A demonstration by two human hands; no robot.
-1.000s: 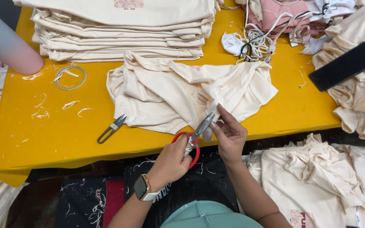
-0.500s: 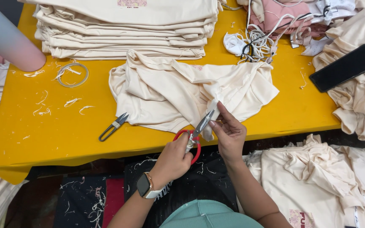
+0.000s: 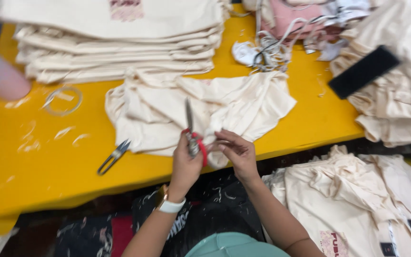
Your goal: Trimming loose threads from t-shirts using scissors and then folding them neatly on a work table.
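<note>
My left hand point(image 3: 186, 164) grips red-handled scissors point(image 3: 192, 131), blades pointing up and away over a crumpled cream garment point(image 3: 167, 107) on the yellow table point(image 3: 48, 171). My right hand point(image 3: 236, 152) is beside the scissors at the table's near edge, fingers pinching the garment's edge. A white watch sits on my left wrist.
A small thread snipper point(image 3: 113, 156) lies left of my hands. A stack of folded cream garments point(image 3: 115, 43) is at the back. A black phone point(image 3: 363, 71) rests on a cream pile at right. Cords and scraps point(image 3: 267, 50) lie behind. Another person's arm point(image 3: 1, 78) is at far left.
The scissors have swung from slanting right to pointing straight up. My right hand has let go of the blades and moved to the cloth's edge. The camera has shifted.
</note>
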